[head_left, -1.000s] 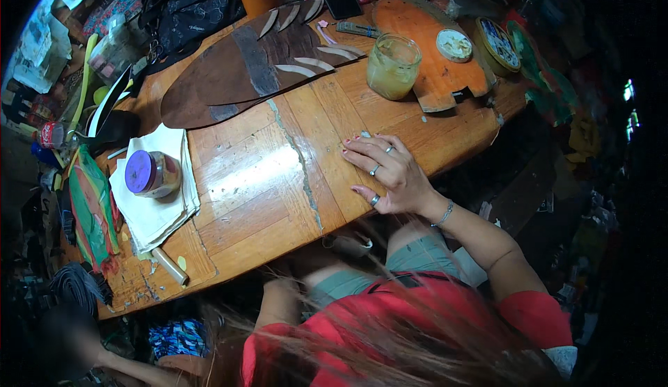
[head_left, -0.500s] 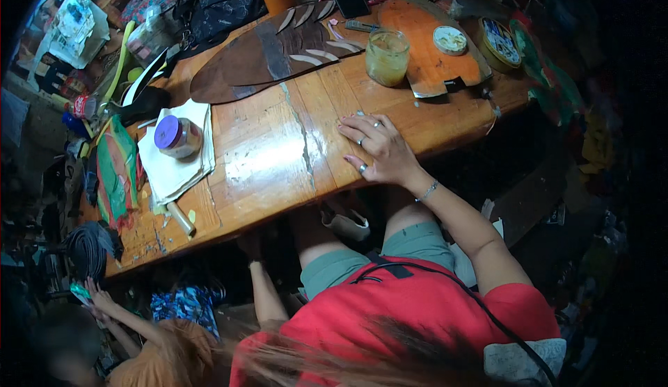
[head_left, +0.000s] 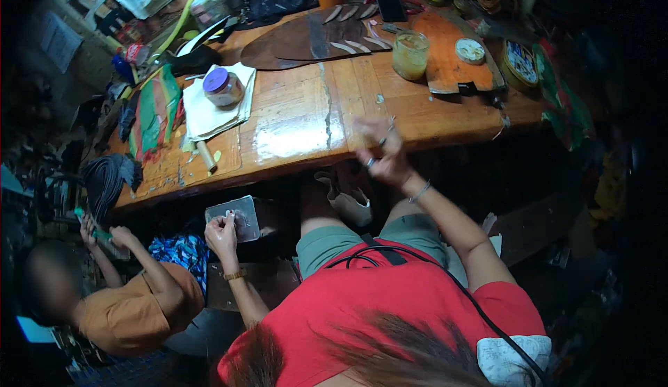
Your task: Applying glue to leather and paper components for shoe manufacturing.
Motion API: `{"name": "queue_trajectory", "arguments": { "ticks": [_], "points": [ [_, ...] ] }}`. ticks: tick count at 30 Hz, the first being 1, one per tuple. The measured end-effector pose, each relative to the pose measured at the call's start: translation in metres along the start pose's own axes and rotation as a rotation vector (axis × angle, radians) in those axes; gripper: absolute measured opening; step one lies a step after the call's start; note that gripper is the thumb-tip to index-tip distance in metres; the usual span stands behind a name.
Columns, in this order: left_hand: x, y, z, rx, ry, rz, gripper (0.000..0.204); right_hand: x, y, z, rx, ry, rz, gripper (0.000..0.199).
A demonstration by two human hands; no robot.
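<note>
My left hand (head_left: 223, 239) pinches the edge of a translucent rectangular plastic container (head_left: 245, 219) below the front edge of the table, left of my knees. My right hand (head_left: 384, 156) is lifted near the table's front edge, blurred by motion, with its fingers apart and nothing visible in them. Beyond it a glass jar of yellowish paste (head_left: 410, 56) stands uncovered. Brown leather pieces (head_left: 292, 47) with several pale curved strips lie along the back. On the left, a purple-lidded jar (head_left: 223, 88) rests on a stack of white sheets (head_left: 241, 112).
The wooden table (head_left: 292, 109) spans the view. An orange board (head_left: 445, 50) bears a round lid (head_left: 470, 51); an oval tin (head_left: 520, 66) stands at its right. Dark strips (head_left: 110, 182) hang at the table's left end. A co-worker in orange (head_left: 139, 307) sits at the lower left.
My right hand has risen off the tabletop. My left hand has come out from under the table with the plastic container. The view has shifted, and the co-worker's hands have moved.
</note>
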State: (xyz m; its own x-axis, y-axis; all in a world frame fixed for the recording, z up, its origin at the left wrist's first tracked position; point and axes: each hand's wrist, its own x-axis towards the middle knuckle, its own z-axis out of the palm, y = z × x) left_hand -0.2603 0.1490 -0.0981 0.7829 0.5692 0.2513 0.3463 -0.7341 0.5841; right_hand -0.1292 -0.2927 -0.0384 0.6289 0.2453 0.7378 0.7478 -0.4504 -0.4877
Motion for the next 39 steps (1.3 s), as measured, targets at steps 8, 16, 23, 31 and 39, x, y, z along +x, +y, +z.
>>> {"name": "queue_trajectory", "arguments": {
  "ticks": [8, 16, 23, 31, 39],
  "points": [
    [-0.035, 0.129, -0.123, -0.535, 0.018, 0.109, 0.042, -0.036, -0.112, 0.076, 0.585, -0.462, -0.023, 0.149],
    [-0.029, 0.264, -0.136, -0.615, 0.015, 0.424, 0.04, -0.003, -0.124, 0.042, 0.435, -0.086, 0.027, 0.139],
    [-0.008, 0.368, -0.129, -0.743, -0.179, 1.036, 0.022, 0.028, -0.085, -0.07, -0.011, 0.189, -0.062, 0.133],
    [0.035, 0.429, -0.072, -0.469, -0.442, 1.594, 0.057, 0.007, -0.066, -0.17, 0.269, 0.322, 0.094, 0.142],
    [0.02, 0.465, -0.034, -0.391, -0.33, 1.781, 0.047, -0.02, -0.071, -0.207, 0.459, 0.31, 0.224, 0.135]
  ]
}}
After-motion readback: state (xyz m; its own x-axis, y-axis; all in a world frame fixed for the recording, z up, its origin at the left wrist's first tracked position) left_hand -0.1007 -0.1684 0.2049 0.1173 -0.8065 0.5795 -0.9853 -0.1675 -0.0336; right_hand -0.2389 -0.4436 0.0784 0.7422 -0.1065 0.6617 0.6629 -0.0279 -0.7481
